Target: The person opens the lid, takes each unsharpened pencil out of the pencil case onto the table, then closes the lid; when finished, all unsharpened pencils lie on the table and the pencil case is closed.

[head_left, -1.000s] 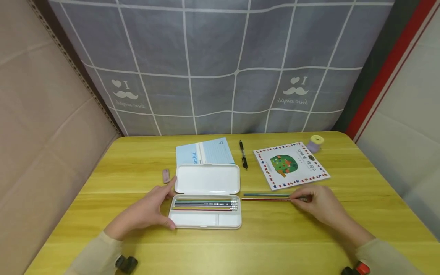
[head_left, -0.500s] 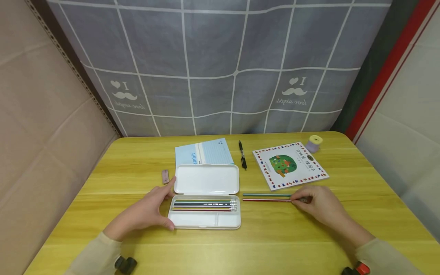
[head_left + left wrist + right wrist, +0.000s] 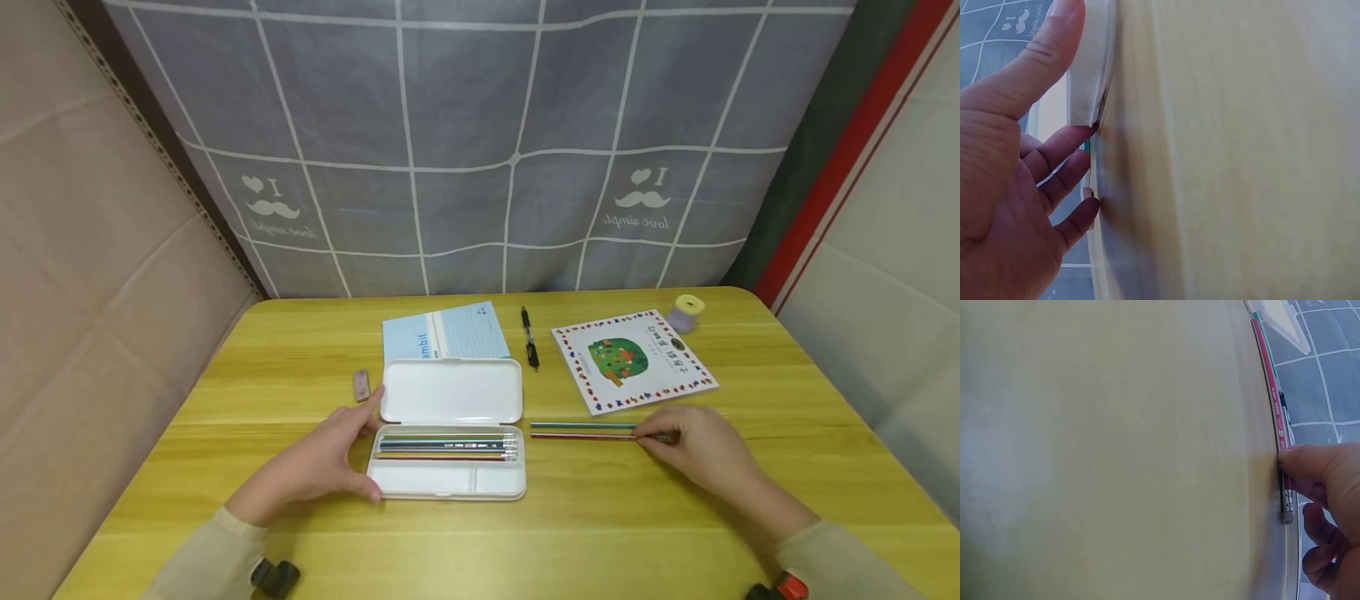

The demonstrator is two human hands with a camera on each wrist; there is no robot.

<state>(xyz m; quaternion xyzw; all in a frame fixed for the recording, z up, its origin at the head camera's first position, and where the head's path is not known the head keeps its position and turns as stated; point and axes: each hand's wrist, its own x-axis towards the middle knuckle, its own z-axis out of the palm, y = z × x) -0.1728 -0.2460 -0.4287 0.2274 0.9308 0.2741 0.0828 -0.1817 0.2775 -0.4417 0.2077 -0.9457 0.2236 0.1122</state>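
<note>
A white pencil case (image 3: 423, 479) lies with its lid (image 3: 452, 392) folded back, several striped pencils (image 3: 442, 446) with erasers in its upper compartment. My left hand (image 3: 326, 458) spans the case's left end, thumb at the front corner and forefinger beside the lid. In the left wrist view the thumb (image 3: 1047, 53) lies along the case's white side (image 3: 1091, 69), fingers spread. To the right, my right hand (image 3: 697, 442) pinches a red pencil (image 3: 581, 437) and a teal pencil (image 3: 581, 426) near their eraser ends, low over the table. The thumb covers part of the red pencil (image 3: 1266, 356) in the right wrist view.
Behind the case lie a light blue notebook (image 3: 468, 329) and a black pen (image 3: 530, 337). A picture book (image 3: 637, 362) is behind my right hand, with a purple, yellow-topped container (image 3: 686, 314) by its corner. A small pink eraser (image 3: 362, 385) lies near my left forefinger.
The red pencil has slid slightly right, so its left end now lines up with the teal pencil's. My left hand and the case stay put.
</note>
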